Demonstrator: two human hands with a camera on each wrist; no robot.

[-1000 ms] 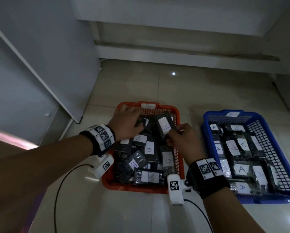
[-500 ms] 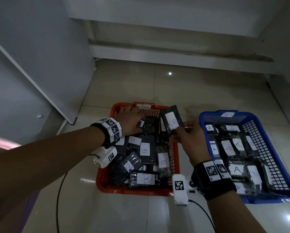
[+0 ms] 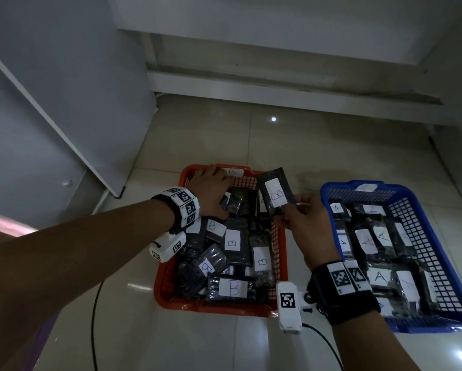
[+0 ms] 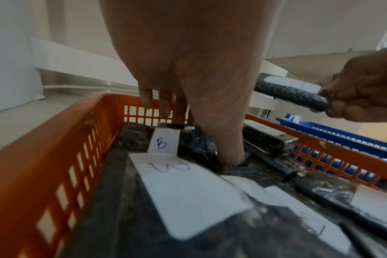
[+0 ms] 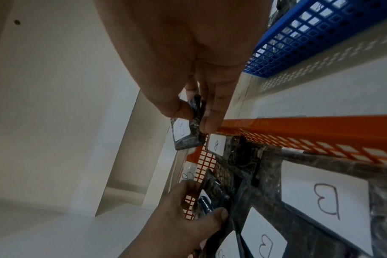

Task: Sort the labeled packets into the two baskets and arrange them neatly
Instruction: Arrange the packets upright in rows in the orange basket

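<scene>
An orange basket holds several black packets labelled B. To its right, a blue basket holds packets labelled A. My right hand pinches the near end of one black B packet and holds it tilted above the orange basket's far right corner. The right wrist view shows thumb and fingertips clamped on that packet. My left hand is in the orange basket's far left corner. There it grips a B packet, fingers behind it and thumb at its near edge.
Both baskets sit on a pale tiled floor. A white panel leans along the left, and a low ledge runs across the back. A black cable trails on the floor near the orange basket's front left.
My right hand has raised the B packet out of the orange basket, up and toward the far right corner. My left hand has slid to the far left corner.
</scene>
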